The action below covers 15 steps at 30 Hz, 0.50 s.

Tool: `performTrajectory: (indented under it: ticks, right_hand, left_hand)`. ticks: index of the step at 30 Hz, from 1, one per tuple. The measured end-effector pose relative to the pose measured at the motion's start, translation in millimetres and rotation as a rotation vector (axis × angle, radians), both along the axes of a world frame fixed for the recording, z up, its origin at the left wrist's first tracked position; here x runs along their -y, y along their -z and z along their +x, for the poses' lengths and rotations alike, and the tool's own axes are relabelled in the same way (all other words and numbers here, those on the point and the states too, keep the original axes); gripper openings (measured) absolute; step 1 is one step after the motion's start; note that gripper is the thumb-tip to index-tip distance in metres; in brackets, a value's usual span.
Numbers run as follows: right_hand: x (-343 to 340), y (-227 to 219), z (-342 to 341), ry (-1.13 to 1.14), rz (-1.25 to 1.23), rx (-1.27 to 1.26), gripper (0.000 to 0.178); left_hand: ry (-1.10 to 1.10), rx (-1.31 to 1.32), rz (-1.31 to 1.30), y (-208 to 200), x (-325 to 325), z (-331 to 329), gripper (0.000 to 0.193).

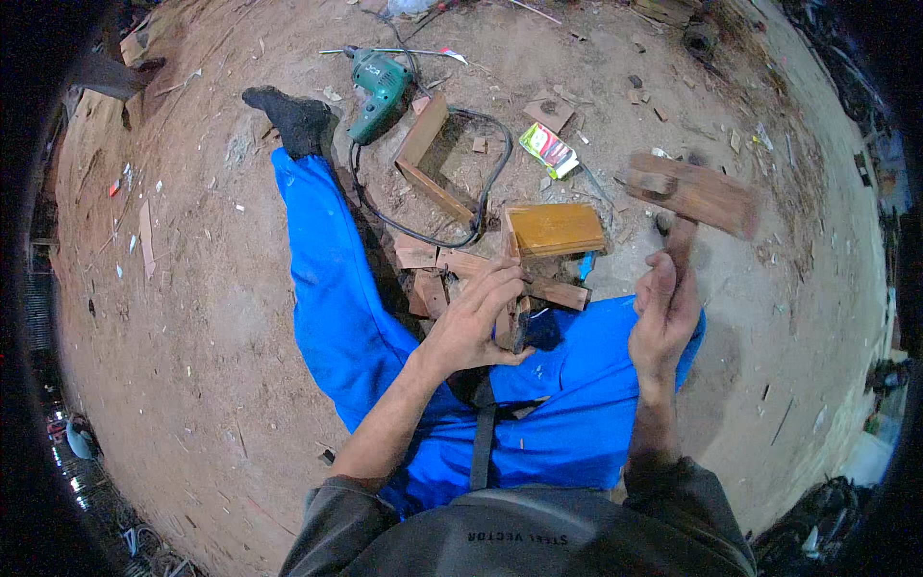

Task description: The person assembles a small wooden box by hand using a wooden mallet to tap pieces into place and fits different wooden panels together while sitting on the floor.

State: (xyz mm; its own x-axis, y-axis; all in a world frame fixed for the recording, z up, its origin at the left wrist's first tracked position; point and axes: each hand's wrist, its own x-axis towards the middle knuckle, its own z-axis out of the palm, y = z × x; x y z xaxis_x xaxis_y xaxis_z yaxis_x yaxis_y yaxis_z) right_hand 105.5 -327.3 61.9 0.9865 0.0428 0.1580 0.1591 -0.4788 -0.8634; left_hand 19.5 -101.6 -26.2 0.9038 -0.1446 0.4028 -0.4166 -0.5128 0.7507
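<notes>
My right hand [663, 322] is wrapped round the handle of a wooden mallet [707, 200], raised above my right knee; its head is slightly blurred. Between my legs, my left hand [473, 327] grips a narrow wooden piece [512, 325] that stands on end, fingers on its far side and thumb at the near end. Part of that piece is hidden by the fingers. Just beyond it lies a varnished yellow-brown wooden block [558, 229]. Several flat wood offcuts [430, 288] are scattered by the left hand, and a small blue item [586, 265] shows beside the block.
A green corded drill [379, 91] lies near my left foot [291, 120], its black cable [505, 163] looping across the ground. Inside the loop rests an angled wooden frame [423, 144]. A small green-and-white packet [549, 150] sits farther right. Wood scraps litter the dirt floor [212, 317].
</notes>
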Motion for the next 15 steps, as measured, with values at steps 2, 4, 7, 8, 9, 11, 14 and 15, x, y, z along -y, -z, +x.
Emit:
performTrajectory:
  ticks: [2, 4, 7, 8, 9, 11, 14, 15]
  right_hand:
    - [-9.3, -0.1, -10.4, 0.103, 0.199, 0.023, 0.033]
    - [-7.2, 33.6, -15.7, -0.040, -0.008, 0.146, 0.031]
    - [-8.2, 69.6, -15.7, -0.202, -0.285, 0.093, 0.027]
    - [-8.5, 73.7, -16.1, -0.213, -0.361, -0.095, 0.025]
    - [-7.6, 74.4, -14.8, -0.213, -0.361, -0.095, 0.025]
    - [-11.6, 52.8, -13.1, -0.123, -0.214, -0.005, 0.024]
    - [-23.1, 15.9, -19.5, -0.073, 0.003, 0.028, 0.026]
    - [-23.0, 14.4, -22.8, -0.053, 0.088, 0.067, 0.029]
  left_hand:
    - [0.010, 0.011, -0.014, 1.2, 0.5, 0.7, 0.089]
    - [0.004, 0.015, -0.007, 0.4, -0.9, 0.1, 0.090]
    - [-0.059, -0.044, -0.156, -2.6, -6.4, -1.1, 0.091]
    - [-0.105, 0.001, -0.086, -7.7, -7.6, 5.6, 0.091]
    - [-0.106, 0.001, -0.086, -6.1, -10.3, 9.2, 0.091]
    - [-0.107, 0.009, -0.157, 2.0, -11.4, 5.5, 0.090]
    - [-0.129, -0.015, -0.169, 5.7, -16.7, 2.8, 0.086]
    - [-0.164, -0.019, -0.175, 7.4, -17.3, 1.9, 0.084]
